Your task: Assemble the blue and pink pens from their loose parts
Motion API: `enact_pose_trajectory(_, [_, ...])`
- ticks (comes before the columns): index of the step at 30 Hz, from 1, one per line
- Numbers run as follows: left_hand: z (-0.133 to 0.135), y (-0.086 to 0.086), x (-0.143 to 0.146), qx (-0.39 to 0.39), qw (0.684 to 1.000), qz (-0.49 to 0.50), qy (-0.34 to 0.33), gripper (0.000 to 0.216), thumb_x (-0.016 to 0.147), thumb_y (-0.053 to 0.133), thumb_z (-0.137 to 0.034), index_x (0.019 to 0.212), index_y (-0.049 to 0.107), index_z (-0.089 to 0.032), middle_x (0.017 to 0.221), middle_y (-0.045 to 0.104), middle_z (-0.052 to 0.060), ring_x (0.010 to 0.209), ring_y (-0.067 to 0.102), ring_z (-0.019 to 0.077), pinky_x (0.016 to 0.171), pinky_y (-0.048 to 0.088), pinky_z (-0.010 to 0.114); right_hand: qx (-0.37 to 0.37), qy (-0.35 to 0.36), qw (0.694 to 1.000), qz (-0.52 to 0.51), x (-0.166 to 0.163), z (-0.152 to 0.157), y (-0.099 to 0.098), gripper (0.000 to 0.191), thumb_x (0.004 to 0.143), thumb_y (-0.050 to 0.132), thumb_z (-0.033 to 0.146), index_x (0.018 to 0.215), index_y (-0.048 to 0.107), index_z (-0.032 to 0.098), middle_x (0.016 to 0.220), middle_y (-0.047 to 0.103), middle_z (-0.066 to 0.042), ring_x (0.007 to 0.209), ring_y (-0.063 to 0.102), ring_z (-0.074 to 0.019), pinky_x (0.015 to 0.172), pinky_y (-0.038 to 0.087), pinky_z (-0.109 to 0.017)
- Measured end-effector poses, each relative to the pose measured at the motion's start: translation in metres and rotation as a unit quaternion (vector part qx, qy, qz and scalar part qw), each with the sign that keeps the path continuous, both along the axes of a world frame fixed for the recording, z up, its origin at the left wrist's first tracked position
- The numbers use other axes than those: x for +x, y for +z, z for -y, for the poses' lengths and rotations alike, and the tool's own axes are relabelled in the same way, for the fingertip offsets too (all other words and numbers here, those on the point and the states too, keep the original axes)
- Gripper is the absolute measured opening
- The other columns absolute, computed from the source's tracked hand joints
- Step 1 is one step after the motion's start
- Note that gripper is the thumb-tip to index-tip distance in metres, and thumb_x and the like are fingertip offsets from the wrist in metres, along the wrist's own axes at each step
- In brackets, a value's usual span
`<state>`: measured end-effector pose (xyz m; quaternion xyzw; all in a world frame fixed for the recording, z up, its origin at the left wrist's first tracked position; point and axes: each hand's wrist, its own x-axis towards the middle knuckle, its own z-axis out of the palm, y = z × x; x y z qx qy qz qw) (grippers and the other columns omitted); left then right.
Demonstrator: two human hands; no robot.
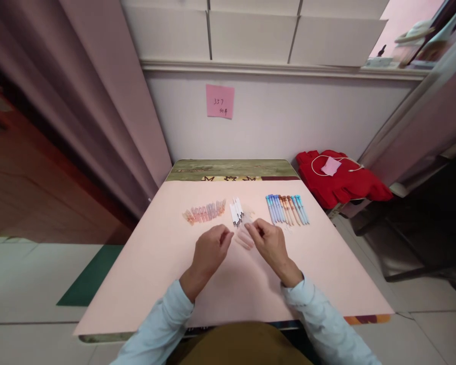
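Note:
My left hand (212, 249) is above the middle of the table, thumb and fingers pinched together; whatever it may hold is too small to make out. Opposite it, my right hand (270, 244) is also closed in a pinch, with a pale, see-through blur at its fingertips that I cannot name. Under and between the hands lie several pale pinkish pen parts (244, 238). Just beyond them is a bunch of white pen refills (235, 212) with dark tips. A row of clear and tinted pen barrels (205, 211) lies to the left. Several capped pens (288, 210) in blue, brown and turquoise lie side by side at right.
A pale pink sheet (144, 274) covers most of the table, with a green patterned strip (228, 167) bare at the back. Right of the table is a red cloth (338, 187) with a white cable on it. A pink note (220, 101) hangs on the wall.

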<state>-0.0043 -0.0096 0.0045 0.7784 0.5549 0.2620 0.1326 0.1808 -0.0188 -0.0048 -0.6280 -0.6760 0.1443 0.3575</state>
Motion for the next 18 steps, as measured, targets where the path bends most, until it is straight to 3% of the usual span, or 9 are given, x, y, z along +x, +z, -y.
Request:
enact_pose_trajectory(4, [0.012, -0.051, -0.014, -0.074, 0.997, 0.031, -0.012, 0.022, 0.092, 0.048, -0.029, 0.075, 0.058, -0.019, 0.074, 0.064, 0.002, 0.067, 0.058, 0.0168, 0.064, 0.04, 0.028, -0.067, 0.025, 0.997, -0.023, 0.002, 0.023, -0.051, 0.044, 0.096, 0.049, 0.046, 0.061, 0.055, 0.02, 0.053, 0.053, 0.002, 0.051, 0.047, -0.0115, 0.053, 0.028, -0.023])
enact_pose_trajectory(7, [0.017, -0.075, -0.017, -0.079, 0.996, 0.027, -0.007, 0.024, 0.094, 0.046, -0.032, 0.076, 0.058, -0.02, 0.076, 0.065, 0.003, 0.069, 0.059, 0.0173, 0.065, 0.041, 0.028, -0.091, 0.045, 0.995, 0.012, -0.004, 0.035, -0.073, 0.04, 0.094, 0.052, 0.042, 0.061, 0.055, 0.02, 0.056, 0.057, 0.001, 0.053, 0.049, -0.0123, 0.054, 0.027, -0.024])
enact_pose_trajectory(18, [0.017, -0.083, -0.02, -0.08, 0.996, 0.037, -0.02, 0.025, 0.095, 0.045, -0.035, 0.078, 0.057, -0.021, 0.078, 0.066, 0.002, 0.071, 0.06, 0.0177, 0.065, 0.039, 0.029, -0.062, 0.051, 0.99, 0.113, -0.011, 0.037, -0.086, 0.032, 0.094, 0.054, 0.036, 0.067, 0.057, 0.02, 0.063, 0.064, 0.001, 0.056, 0.053, -0.0118, 0.056, 0.023, -0.026])
